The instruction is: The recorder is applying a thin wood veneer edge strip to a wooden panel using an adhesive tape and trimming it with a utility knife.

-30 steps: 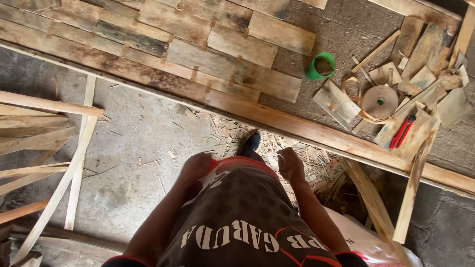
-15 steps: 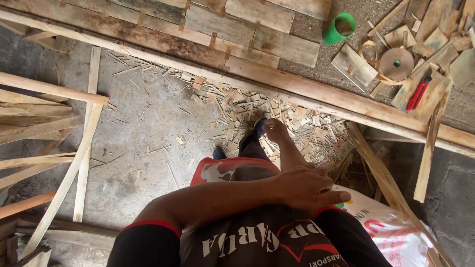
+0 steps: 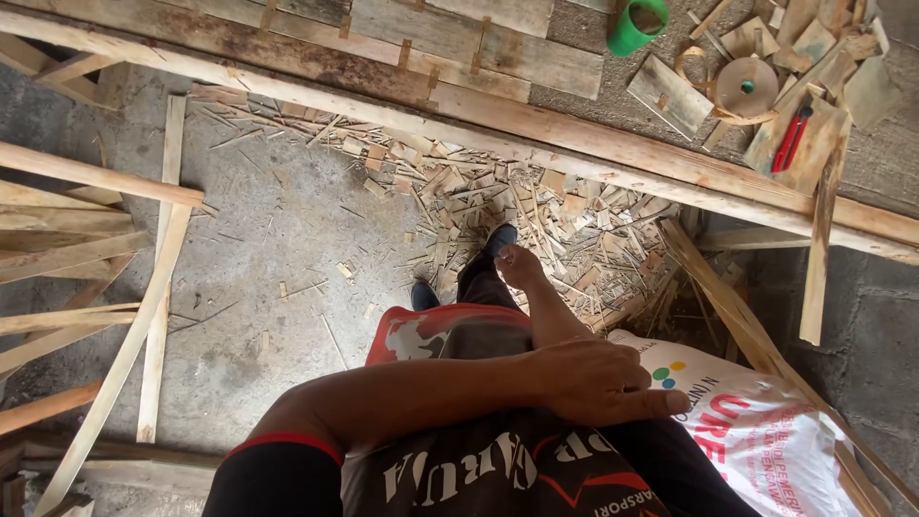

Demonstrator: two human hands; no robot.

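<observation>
- Concrete floor: view has tilted down since the earlier frames; the long plank now sits nearer the top edge.
- White printed sack, floor's lower right corner, shows more than before.
- Left hand: has swung across the body, now rests flat on the right forearm, fingers loosely apart, gripping nothing.
- Right hand: lowered toward the wood scraps; loosely curled, empty.
</observation>
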